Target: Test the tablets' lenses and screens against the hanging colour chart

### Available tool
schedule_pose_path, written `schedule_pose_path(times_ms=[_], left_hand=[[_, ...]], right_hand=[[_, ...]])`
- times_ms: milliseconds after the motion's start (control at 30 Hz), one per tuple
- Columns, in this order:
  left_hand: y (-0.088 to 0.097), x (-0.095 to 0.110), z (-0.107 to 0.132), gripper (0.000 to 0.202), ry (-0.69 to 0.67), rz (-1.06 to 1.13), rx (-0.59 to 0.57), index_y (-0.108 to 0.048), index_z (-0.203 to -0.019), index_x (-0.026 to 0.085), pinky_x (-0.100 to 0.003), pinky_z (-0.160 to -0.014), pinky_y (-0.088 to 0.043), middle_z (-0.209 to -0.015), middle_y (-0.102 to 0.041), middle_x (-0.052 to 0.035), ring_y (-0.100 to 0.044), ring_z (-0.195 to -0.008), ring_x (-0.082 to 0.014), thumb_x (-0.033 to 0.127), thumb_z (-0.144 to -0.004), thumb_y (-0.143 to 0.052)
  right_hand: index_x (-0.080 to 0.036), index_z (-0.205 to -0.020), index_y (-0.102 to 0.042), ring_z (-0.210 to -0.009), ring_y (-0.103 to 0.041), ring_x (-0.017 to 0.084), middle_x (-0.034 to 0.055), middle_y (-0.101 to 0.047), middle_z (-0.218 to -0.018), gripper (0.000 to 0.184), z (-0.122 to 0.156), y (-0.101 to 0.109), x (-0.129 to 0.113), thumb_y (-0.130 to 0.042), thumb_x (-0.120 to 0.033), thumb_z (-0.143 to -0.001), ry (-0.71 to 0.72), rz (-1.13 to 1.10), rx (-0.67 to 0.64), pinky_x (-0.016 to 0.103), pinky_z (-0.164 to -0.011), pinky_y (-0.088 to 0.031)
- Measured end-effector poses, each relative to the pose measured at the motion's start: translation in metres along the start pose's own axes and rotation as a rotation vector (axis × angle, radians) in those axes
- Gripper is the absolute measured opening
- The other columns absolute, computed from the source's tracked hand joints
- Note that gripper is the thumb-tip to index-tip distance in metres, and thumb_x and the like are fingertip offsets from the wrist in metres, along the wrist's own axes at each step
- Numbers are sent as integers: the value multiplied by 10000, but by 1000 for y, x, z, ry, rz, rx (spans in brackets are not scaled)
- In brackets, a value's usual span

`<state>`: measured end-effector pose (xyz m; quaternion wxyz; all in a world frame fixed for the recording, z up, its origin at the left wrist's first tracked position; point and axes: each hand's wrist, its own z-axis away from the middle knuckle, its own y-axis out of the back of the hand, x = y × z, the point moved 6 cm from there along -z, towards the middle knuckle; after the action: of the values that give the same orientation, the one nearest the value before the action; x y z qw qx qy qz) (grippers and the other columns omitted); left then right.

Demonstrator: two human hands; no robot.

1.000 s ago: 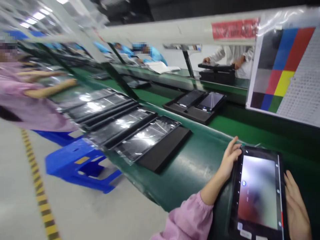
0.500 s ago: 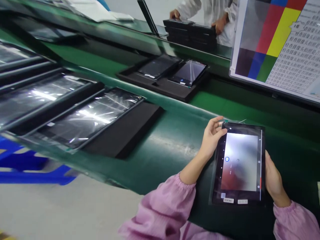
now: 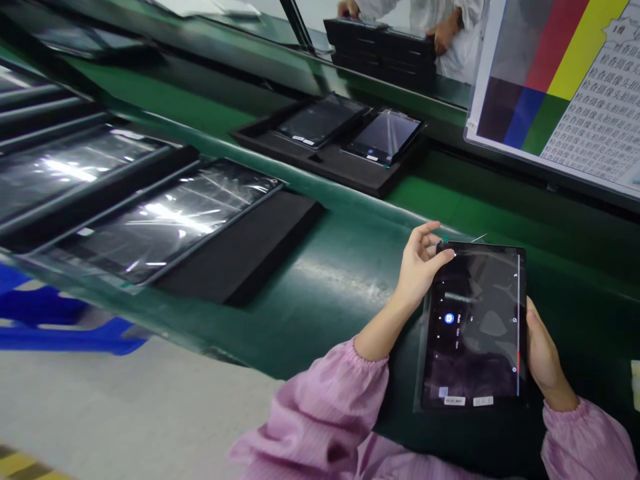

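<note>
A black tablet (image 3: 475,327) with a dark camera screen and a loose protective film is held over the green conveyor belt (image 3: 330,280). My left hand (image 3: 419,263) pinches its top left corner, fingers closed on the edge. My right hand (image 3: 543,357) grips its right edge, thumb on the bezel. Both arms wear pink sleeves.
A black foam tray (image 3: 240,247) bearing a film-covered tablet (image 3: 170,220) lies to the left, with more behind it. Another tray (image 3: 330,160) holds two tablets on the far belt. A colour test chart (image 3: 565,80) stands at upper right. A person in white handles stacked trays (image 3: 380,50).
The tablet's screen went from a bright grey-red image to dark. The view swung down and right onto the tablet. Both hands kept their hold.
</note>
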<state>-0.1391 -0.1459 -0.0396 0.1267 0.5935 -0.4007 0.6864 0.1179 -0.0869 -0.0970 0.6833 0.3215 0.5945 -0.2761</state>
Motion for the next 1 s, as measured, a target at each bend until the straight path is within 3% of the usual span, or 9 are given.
schedule_pose_path(times_ms=[167,333,500,700,767,867,933,1000], left_hand=[[0,0,0,586,-15,-2,-8,-604,-1115,226,-199,-618,-483,-869,-519,51,-543,-666,-75,206,-589,-861],[0,-1,-1,606,-18,-15,-5,-606,-1120,221,-191,-596,-461,-855,-509,53,-514,-650,-71,219,-579,-879],[3,0,-3,604,-50,-53,-5,-612,-1113,226,-195,-573,-441,-843,-510,51,-482,-631,-75,217,-571,-878],[1,6,-1,531,-66,19,-44,-627,-1105,241,-231,-619,-473,-866,-529,31,-510,-663,-102,278,-620,-840],[0,9,1,510,-69,27,-45,-634,-1100,238,-233,-631,-468,-855,-526,30,-511,-677,-108,279,-630,-828],[0,13,2,495,-80,30,-38,-643,-1089,237,-234,-640,-455,-839,-519,31,-502,-685,-111,280,-629,-820],[0,14,2,488,-80,17,-30,-646,-1091,237,-238,-637,-445,-831,-524,29,-495,-683,-115,290,-636,-812],[1,14,3,480,-74,2,-29,-644,-1101,235,-245,-634,-433,-826,-527,27,-492,-682,-120,297,-649,-794]], right_hand=[[-338,-1543,-438,-1459,-458,266,21,-517,-1559,553,1,0,1,-399,-607,-1062,-50,-171,-19,487,-1236,-369],[-347,-1533,-457,-1460,-455,273,24,-517,-1558,515,1,-1,0,-422,-568,-1069,-57,-234,-29,505,-1235,-364],[-346,-1535,-469,-1468,-443,280,17,-503,-1571,521,2,1,-2,-428,-567,-1064,-39,-177,-6,499,-1236,-369],[-324,-1587,-375,-1486,-415,274,35,-451,-1608,560,2,2,-8,-372,-554,-1076,-7,-71,4,505,-1245,-353],[-337,-1609,-318,-1503,-381,291,38,-370,-1652,558,4,4,-21,-370,-518,-1084,88,36,74,542,-1245,-335],[-413,-1617,-292,-1535,-289,344,-2,-186,-1712,547,17,1,-53,-405,-426,-1082,347,350,213,617,-1242,-287],[-474,-1586,-355,-1546,-232,382,-58,-121,-1717,534,29,-13,-73,-435,-383,-1066,512,598,188,658,-1252,-220],[-527,-1552,-402,-1540,-216,409,-115,-123,-1710,529,38,-34,-84,-470,-387,-1046,603,786,65,681,-1260,-153]])
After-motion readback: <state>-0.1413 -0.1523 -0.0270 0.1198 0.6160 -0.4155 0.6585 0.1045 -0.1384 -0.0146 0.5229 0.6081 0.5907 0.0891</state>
